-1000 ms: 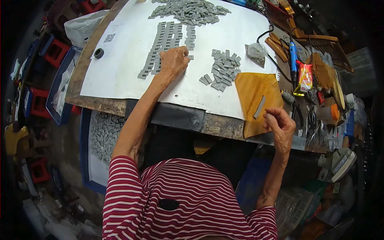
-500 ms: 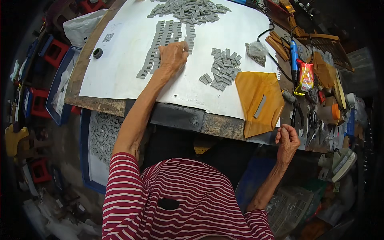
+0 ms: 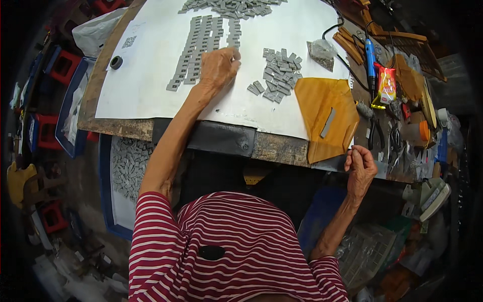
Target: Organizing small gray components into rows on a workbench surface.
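Note:
Small flat grey pieces lie in long staggered rows [image 3: 182,68] on the white sheet [image 3: 138,95]. My left hand [image 3: 219,69] rests over the near right part of these rows, its fingers bent and closed; whatever is in them is hidden. By the table's front right edge, my right hand [image 3: 360,166] has its thumb and fingers drawn together, and I cannot make out anything between them. Just beyond it lies a brown paper sheet [image 3: 308,103] with a single grey strip [image 3: 327,123] on it. A loose heap of grey pieces [image 3: 277,73] sits between my hands.
A bigger grey pile [image 3: 231,7] is at the far side. At left stands a black ring [image 3: 116,62]. On the right are a bag of small bits [image 3: 322,54], a blue pen-shaped tool [image 3: 370,63], a red packet [image 3: 386,84] and pliers [image 3: 375,135]. A blue tray [image 3: 105,191] sits below.
The whole view has shifted, so the table sits slightly higher in it. Against the rows, my left hand has moved a little nearer and to the right. My right hand stays by the table edge.

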Available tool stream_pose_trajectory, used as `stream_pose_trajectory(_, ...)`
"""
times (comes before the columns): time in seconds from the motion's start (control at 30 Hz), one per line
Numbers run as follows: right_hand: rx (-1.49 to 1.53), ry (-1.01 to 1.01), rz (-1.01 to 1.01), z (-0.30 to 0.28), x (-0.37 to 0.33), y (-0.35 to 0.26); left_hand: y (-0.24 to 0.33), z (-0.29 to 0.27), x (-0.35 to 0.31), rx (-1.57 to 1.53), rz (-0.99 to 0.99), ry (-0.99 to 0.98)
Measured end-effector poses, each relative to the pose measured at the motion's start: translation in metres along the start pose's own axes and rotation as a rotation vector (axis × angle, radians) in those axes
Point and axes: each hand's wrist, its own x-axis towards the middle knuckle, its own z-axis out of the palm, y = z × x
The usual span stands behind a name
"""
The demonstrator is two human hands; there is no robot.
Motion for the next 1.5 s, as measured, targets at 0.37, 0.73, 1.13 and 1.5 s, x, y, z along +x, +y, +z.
stream_pose_trajectory(0.37,0.029,-0.036,0.007,0.015,-0.004,-0.007,0.04,-0.008,-0.022,-0.143,0.128,-0.371)
stream_pose_trajectory(0.73,0.0,-0.037,0.04,0.023,-0.001,-0.015,0.033,-0.002,-0.021,-0.183,0.22,-0.361)
stream_pose_trajectory(1.13,-0.396,-0.107,-0.052,0.034,0.055,0.001,0.058,0.01,-0.009,-0.728,-0.166,-0.217)
stream_pose_trajectory(1.5,-0.874,-0.144,-0.577,0.04,0.095,0.03,0.068,0.028,-0.012,-1.233,-0.33,-0.341)
